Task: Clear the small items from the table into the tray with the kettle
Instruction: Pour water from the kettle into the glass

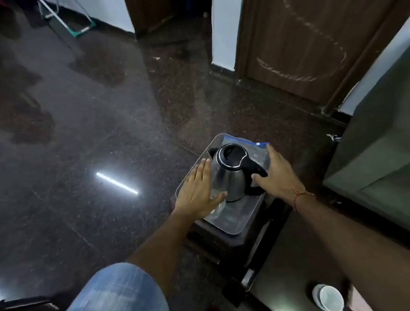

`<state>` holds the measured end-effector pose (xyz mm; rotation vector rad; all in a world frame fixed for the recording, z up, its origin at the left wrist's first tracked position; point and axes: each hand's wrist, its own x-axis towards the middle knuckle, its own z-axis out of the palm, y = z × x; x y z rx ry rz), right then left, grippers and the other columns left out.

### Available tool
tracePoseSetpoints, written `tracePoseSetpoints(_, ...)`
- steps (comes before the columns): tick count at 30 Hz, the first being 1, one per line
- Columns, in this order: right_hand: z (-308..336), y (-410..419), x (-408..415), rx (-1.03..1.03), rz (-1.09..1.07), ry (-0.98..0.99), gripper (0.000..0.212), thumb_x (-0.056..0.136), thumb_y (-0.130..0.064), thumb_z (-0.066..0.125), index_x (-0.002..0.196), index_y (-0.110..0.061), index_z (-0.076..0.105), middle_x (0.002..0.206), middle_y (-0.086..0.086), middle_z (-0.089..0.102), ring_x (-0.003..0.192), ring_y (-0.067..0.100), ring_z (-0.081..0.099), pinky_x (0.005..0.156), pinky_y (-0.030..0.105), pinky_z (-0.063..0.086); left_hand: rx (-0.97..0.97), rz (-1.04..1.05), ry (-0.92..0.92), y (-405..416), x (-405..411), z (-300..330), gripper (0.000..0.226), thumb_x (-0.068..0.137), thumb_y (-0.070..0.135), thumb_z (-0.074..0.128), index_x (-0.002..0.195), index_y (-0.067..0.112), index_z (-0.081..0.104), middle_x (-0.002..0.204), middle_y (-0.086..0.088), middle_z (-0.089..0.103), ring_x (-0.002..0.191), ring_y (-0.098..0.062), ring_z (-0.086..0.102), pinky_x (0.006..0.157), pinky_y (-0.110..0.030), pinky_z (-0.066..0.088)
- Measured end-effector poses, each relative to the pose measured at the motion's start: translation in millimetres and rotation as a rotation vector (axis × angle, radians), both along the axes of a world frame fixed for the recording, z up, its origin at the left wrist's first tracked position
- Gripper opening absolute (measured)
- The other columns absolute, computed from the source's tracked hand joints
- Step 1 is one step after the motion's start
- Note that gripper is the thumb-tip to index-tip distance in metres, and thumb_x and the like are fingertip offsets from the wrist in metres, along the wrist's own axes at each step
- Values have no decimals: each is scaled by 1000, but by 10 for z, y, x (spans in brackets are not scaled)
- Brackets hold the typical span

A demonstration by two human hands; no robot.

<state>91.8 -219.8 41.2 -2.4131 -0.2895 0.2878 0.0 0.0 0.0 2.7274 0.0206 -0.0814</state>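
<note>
A steel kettle with a black lid and handle stands in a grey tray on a small dark stand. My left hand lies flat with straight fingers over the tray's left rim, its thumb by a clear glass in the tray. Along the right rim rests my right hand, fingers extended, thumb close to the kettle's handle. A clear bag with a blue edge sits at the tray's far end. A white cup on a saucer stands on the dark table at the bottom right.
A green sofa fills the right side, close to the stand. A brown door is behind it. Dark polished floor spreads to the left. My knee in blue jeans is at the bottom left.
</note>
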Motion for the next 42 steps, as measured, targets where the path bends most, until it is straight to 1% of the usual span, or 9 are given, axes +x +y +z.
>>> tracePoseSetpoints(5,-526,-144,179,-21,-37,159,70,67,-30,84,129,-20,53,120,1,63,113,18,59,86,23,42,-14,112,140,-73,-54,-492,119,72,70,62,154,13,-2,162,-5,7,147,-25,16,117,-38,21)
tracePoseSetpoints(10,-836,-206,277,66,-106,206,28,64,-30,86,76,-31,61,72,-20,63,68,-4,59,54,6,39,-18,177,235,-123,-58,-865,125,61,63,78,152,13,8,156,-5,25,138,-25,32,110,-39,34)
tracePoseSetpoints(14,-970,-146,332,253,-133,311,20,68,-25,86,83,-24,73,77,-11,71,71,1,64,63,16,48,-64,215,251,-144,-31,-1015,116,63,53,83,150,14,17,150,-2,34,129,-24,47,98,-39,45)
tracePoseSetpoints(17,-1002,-108,352,377,-159,362,15,70,-19,84,77,-22,72,70,-12,71,66,-2,65,58,11,48,-109,262,240,-149,-10,-1051,107,63,42,84,147,18,22,144,0,39,123,-23,51,90,-40,49)
tracePoseSetpoints(20,-997,-82,328,468,-172,384,17,71,-9,81,75,-21,70,67,-13,70,66,-2,66,58,11,49,-157,279,240,-141,2,-1067,104,62,38,84,145,19,25,142,1,39,123,-23,50,89,-40,50)
tracePoseSetpoints(26,-935,-54,256,539,-217,344,19,70,-5,76,70,-23,68,72,3,70,73,19,68,67,28,55,-203,283,214,-140,-38,-1049,100,63,34,85,143,19,26,137,2,41,122,-21,49,93,-38,48)
tracePoseSetpoints(34,-206,-291,287,469,-110,187,19,71,5,72,70,-13,67,63,-4,67,60,7,62,56,18,52,-318,260,86,13,-63,-529,99,58,38,86,140,23,32,133,5,40,121,-15,44,99,-34,44)
tracePoseSetpoints(39,727,-579,340,234,37,105,12,69,3,73,75,-2,65,77,27,66,69,22,61,65,43,50,-404,230,25,73,-29,12,97,58,41,86,138,23,35,131,8,38,118,-14,47,101,-37,45)
tracePoseSetpoints(42,1300,-665,319,75,117,47,15,70,2,73,77,-12,70,73,15,71,71,29,70,68,47,56,-411,214,-18,59,3,316,98,56,41,87,137,23,36,127,8,39,113,-14,48,97,-37,48)
